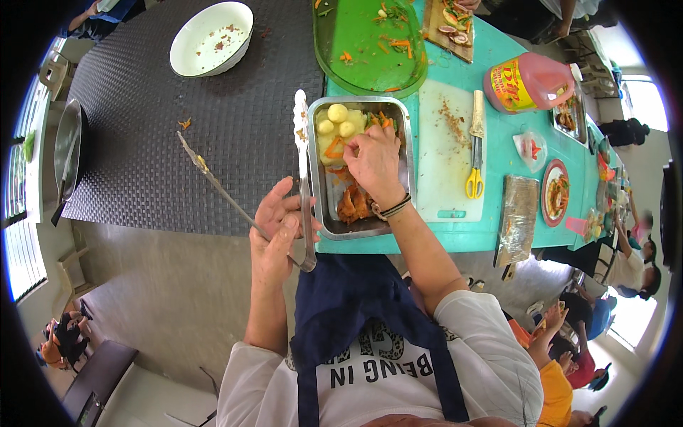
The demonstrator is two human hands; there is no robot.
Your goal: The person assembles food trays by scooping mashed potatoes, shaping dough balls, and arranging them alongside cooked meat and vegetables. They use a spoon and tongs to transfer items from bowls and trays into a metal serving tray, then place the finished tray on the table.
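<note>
My left hand point(274, 231) grips a pair of metal tongs point(304, 164), whose two arms are spread wide in a V. One arm runs alongside a steel tray point(410, 167); the other reaches out over the dark woven table. Over the tray, my right hand point(377, 160) has its fingers drawn together, and what they hold, if anything, is hidden. Inside the tray are pale yellow balls point(337, 113) on a yellowish mash, orange carrot strips point(334, 148), green-and-orange vegetables point(384, 121) and browned meat pieces point(353, 205). My right hand covers part of this food.
A white bowl point(213, 39) with scraps stands far left, a dark pan point(69, 153) at the left edge. Beyond the tray lies a green tray point(370, 46). Rightward are a white cutting board point(448, 192), yellow-handled scissors point(474, 183), a red sauce jug point(530, 82) and a plate point(546, 192).
</note>
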